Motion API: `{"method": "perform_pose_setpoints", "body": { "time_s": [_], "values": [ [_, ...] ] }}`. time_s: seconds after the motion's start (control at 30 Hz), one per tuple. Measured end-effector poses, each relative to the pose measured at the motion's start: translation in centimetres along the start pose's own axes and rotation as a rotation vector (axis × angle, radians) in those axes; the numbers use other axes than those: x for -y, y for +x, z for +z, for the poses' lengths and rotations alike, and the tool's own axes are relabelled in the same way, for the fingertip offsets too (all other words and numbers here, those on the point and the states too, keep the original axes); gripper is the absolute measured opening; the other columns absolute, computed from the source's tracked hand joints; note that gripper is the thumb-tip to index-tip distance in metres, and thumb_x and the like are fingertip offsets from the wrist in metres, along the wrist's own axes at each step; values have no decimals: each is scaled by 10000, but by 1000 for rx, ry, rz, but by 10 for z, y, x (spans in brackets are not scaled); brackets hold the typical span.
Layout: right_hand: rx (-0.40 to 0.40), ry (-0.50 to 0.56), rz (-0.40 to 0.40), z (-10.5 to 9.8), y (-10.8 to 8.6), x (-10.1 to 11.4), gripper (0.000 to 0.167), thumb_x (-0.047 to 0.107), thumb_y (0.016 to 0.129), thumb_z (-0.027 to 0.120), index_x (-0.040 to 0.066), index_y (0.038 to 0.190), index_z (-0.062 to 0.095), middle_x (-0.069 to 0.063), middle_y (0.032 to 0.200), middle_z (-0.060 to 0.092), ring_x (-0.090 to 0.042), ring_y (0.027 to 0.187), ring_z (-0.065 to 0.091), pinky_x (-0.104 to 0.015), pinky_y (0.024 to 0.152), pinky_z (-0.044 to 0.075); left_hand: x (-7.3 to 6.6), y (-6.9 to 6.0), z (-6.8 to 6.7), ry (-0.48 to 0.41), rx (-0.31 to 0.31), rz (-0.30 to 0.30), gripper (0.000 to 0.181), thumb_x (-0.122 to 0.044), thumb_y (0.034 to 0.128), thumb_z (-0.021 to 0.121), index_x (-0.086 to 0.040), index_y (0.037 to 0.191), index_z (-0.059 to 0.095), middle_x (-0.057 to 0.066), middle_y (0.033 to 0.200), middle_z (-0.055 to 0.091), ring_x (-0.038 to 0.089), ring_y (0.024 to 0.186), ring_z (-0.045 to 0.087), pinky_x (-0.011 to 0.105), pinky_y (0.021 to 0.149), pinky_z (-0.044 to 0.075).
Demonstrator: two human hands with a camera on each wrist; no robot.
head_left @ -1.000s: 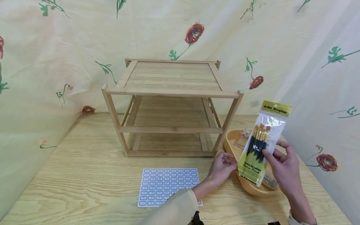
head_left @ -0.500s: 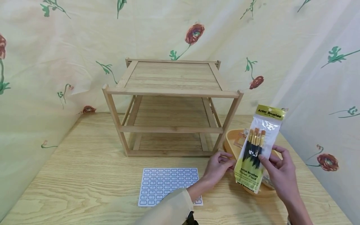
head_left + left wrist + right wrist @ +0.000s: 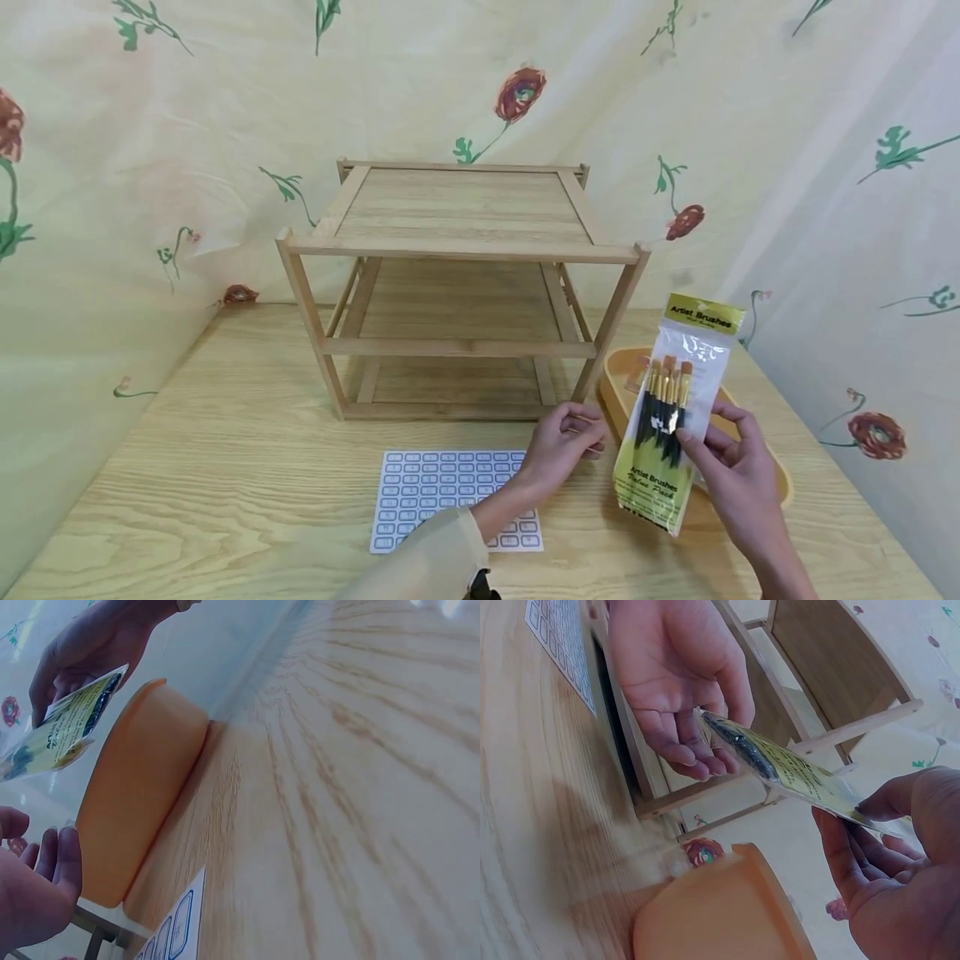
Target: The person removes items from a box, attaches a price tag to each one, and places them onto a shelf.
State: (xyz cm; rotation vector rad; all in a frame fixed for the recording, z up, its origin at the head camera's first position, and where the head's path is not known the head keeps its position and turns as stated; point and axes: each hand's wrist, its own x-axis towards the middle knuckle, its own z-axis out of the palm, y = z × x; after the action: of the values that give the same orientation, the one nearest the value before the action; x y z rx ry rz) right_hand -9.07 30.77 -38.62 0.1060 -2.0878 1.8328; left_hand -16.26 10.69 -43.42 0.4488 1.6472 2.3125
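Observation:
My right hand (image 3: 738,471) pinches a clear packet of artist brushes (image 3: 671,408) by its right edge, thumb on the front and fingers behind. The packet stands tilted, its yellow-green header up and several black-handled brushes inside. My left hand (image 3: 558,450) is to the left of the packet, its fingers loosely bent and holding nothing. In the right wrist view, the left hand's fingers (image 3: 679,746) are close to the packet's lower end; I cannot tell if they touch. Behind the packet sits an orange-yellow tray (image 3: 617,392), partly hidden, with a small pinkish clear item (image 3: 637,372) in it.
A three-level wooden rack (image 3: 465,248) stands at the table's back middle, its right front leg just behind my left hand. A sheet of numbered labels (image 3: 427,483) lies in front, partly under my left forearm. Flower-patterned cloth (image 3: 420,92) bounds the back and sides.
The packet has moved left and down with my right hand, towards me. My left hand has drawn left, away from the tray's edge.

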Motion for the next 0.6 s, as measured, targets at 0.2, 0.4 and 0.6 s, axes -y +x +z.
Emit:
{"method": "perform_pose_setpoints", "body": {
  "time_s": [0.2,0.4,0.6],
  "values": [
    [20,58,-27,4,-3,-3,431,-162,985,558,129,1293,474,94,1080,752,-56,937,724,-196,776,576,-9,-6,-14,35,7,19,258,-37,993,648,96,1208,597,171,996,667,424,945,691,414,851,602],
    [47,53,-29,9,-8,-4,426,-161,990,549,124,1296,471,108,1102,744,-58,972,719,-206,799,574,-13,-10,-30,45,-15,10,246,-50,981,666,68,1188,606,100,964,658,337,921,686,560,910,559],
    [51,-24,-3,13,-13,-6,419,-118,1000,576,138,1312,461,129,1083,744,-52,948,719,-173,813,556,-15,-15,-47,57,-19,1,281,-60,998,654,92,1220,575,71,964,643,342,939,671,528,903,568]
  ]
}}
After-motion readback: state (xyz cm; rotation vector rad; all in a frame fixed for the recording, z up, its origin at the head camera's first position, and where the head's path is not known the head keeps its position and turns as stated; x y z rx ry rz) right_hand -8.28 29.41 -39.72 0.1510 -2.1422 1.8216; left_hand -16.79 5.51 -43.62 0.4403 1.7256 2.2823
